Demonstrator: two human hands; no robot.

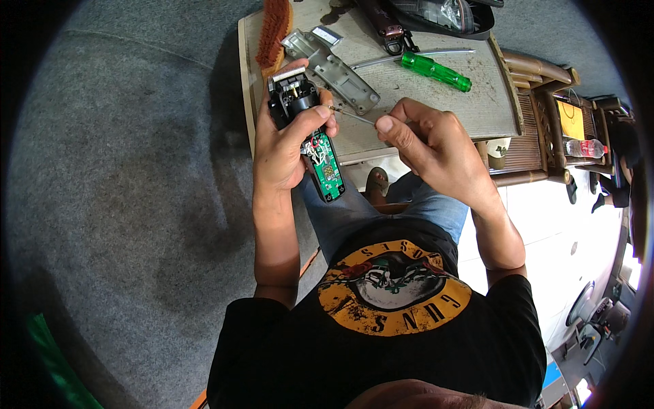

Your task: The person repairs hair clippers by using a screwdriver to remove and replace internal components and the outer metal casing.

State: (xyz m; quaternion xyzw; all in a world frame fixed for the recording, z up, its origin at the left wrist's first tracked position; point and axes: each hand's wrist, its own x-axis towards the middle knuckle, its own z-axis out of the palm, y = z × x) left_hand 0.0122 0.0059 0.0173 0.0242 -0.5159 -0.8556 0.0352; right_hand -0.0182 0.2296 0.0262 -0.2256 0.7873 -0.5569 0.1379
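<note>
My left hand (283, 146) is wrapped round a hair clipper (293, 103) whose casing is off. Its metal blade points away from me, and a green circuit board (325, 167) with loose wires shows at the near end. Between the thumb and fingers of my right hand (436, 146) is a thin metal rod (357, 117). Its darker tip reaches to my left fingertips at the clipper's side; whether it touches the clipper cannot be made out. Just beyond lies a grey clipper housing half (334, 71) on the table.
On the worn table (402, 99) lie a green screwdriver handle (436, 71), a thin metal strip (446, 52), a brush (275, 31) and a second, dark red clipper (383, 26). A black case (470, 20) stands behind. Bamboo furniture (528, 129) and a bottle (584, 148) are at right.
</note>
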